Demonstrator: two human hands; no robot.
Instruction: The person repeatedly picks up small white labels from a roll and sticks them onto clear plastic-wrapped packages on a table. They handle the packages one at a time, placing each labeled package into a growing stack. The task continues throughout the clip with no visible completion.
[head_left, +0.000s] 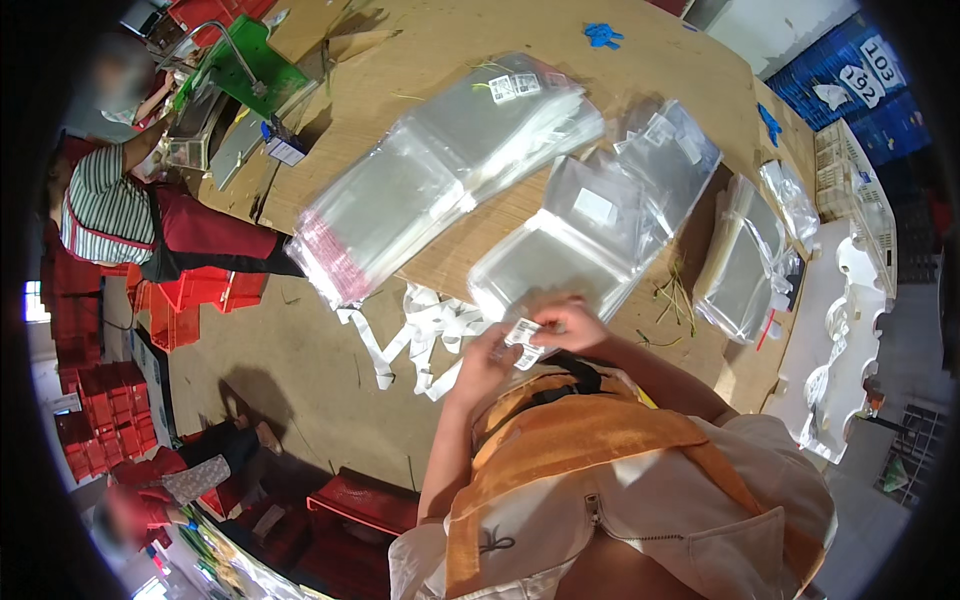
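My left hand (486, 360) holds a strip of printed white labels (524, 334) near my waist, at the table's front edge. The fingers of my right hand (571, 324) pinch the upper right part of the same strip. White backing tape (442, 319) hangs in loops to the left, off the table edge. Just beyond my hands lies a stack of clear plastic sleeves (559, 262), overlapping another group of sleeves (667, 154) bearing labels. A longer stack of clear sleeves (405, 176) with pinkish ends lies to the left, with labels (514, 87) at its far end.
Another sleeve bundle (742, 262) lies at right, near plant stems (677, 300) and a white cut-out panel (840, 337). Blue gloves (602, 35) lie at the far side. A person (112, 202) stands left by a green device (244, 67); another person (172, 480) is at lower left, near red crates (364, 502).
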